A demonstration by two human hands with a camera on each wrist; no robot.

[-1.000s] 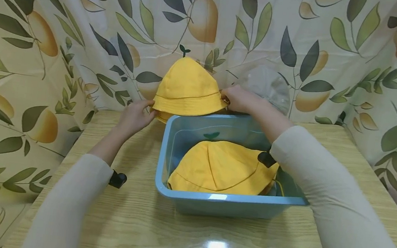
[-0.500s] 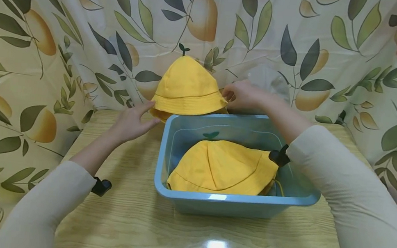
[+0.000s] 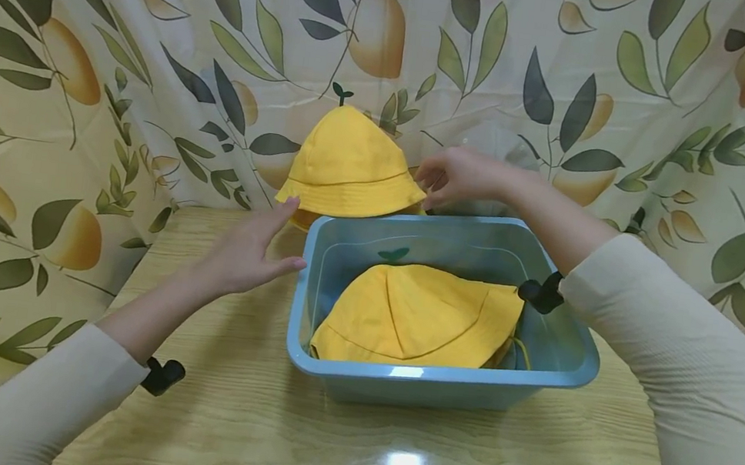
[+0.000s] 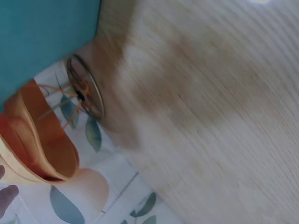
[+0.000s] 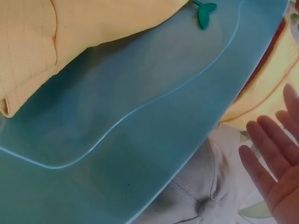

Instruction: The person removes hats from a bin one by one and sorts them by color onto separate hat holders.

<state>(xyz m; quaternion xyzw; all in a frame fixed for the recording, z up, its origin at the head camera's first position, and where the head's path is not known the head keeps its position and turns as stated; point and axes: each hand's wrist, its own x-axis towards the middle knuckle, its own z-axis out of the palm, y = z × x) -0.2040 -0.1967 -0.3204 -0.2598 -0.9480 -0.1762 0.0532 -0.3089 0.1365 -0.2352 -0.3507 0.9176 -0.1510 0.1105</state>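
Observation:
A yellow bucket hat (image 3: 353, 164) with a green sprout on top stands upright behind the blue bin (image 3: 314, 365). At its left brim is my left hand (image 3: 241, 251), fingers spread, the fingertips by the brim; contact cannot be told. Just past the right brim hovers my right hand (image 3: 459, 177); the right wrist view shows its fingers (image 5: 264, 135) extended and holding nothing. Another yellow bucket hat (image 3: 418, 316) lies on its side in the bin, its green sprout (image 3: 393, 254) toward the back wall. Beneath the upright hat, the left wrist view shows a round metal ring base (image 4: 86, 88).
Behind the bin, partly covered by my right arm, is a pale grey cap (image 5: 187, 196). The wooden table (image 3: 236, 433) meets a leaf-and-fruit patterned cloth (image 3: 176, 69) at the back and left. A black wrist camera (image 3: 540, 292) overhangs the bin's right side.
Both hands have let go of the upright hat's brim. The left hand has spread its fingers and drawn back toward the lower left; the right forearm has swung right. The hats stay put.

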